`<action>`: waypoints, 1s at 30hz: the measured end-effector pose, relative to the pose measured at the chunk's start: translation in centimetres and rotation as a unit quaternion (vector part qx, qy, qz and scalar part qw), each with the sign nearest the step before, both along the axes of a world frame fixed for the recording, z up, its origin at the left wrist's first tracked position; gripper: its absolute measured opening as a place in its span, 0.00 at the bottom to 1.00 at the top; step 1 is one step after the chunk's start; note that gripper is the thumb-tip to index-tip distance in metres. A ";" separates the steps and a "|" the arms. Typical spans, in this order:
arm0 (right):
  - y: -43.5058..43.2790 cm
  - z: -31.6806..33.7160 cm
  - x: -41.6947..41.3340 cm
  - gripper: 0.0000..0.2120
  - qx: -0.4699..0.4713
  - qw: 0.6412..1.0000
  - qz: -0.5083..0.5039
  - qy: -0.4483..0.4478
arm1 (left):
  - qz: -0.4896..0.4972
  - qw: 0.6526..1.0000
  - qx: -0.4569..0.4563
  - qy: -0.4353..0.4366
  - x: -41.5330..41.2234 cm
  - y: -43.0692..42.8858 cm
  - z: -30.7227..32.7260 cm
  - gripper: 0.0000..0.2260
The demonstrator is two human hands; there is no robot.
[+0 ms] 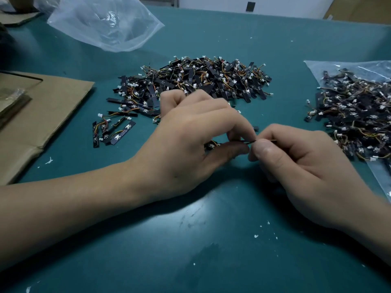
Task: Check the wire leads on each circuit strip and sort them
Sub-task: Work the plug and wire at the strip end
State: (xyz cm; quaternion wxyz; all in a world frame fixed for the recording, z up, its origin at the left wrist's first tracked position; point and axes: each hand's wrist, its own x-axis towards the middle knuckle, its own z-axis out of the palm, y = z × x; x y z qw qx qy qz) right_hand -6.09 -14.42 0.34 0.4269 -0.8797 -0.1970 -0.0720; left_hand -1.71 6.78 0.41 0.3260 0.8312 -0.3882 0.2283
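My left hand (190,140) and my right hand (300,163) meet at the table's middle, just above the green mat. Between them they pinch one thin black circuit strip (243,141), seen edge-on; its wired end (212,144) peeks out under my left palm. My left thumb and forefinger pinch the strip's left part, and my right thumb and forefinger pinch its right end. A big heap of black strips (201,79) with coloured wires and white plugs lies behind my hands. A few separate strips (114,130) lie to the left.
A second heap of strips (355,115) lies on a clear plastic bag (317,68) at the right. An empty clear bag (101,20) sits at the back left. Flat cardboard (42,115) covers the left edge of the green mat (190,240).
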 end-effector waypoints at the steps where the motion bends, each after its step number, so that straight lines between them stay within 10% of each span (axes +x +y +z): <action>1: 0.0 0.0 0.0 0.14 0.008 1.000 0.005 0.002 | -0.011 1.000 0.002 0.007 0.0 0.0 0.0 0.04; 30: -0.1 0.5 -0.4 0.16 0.029 0.998 0.054 -0.002 | -0.056 0.994 0.049 0.084 -0.6 0.1 0.9 0.11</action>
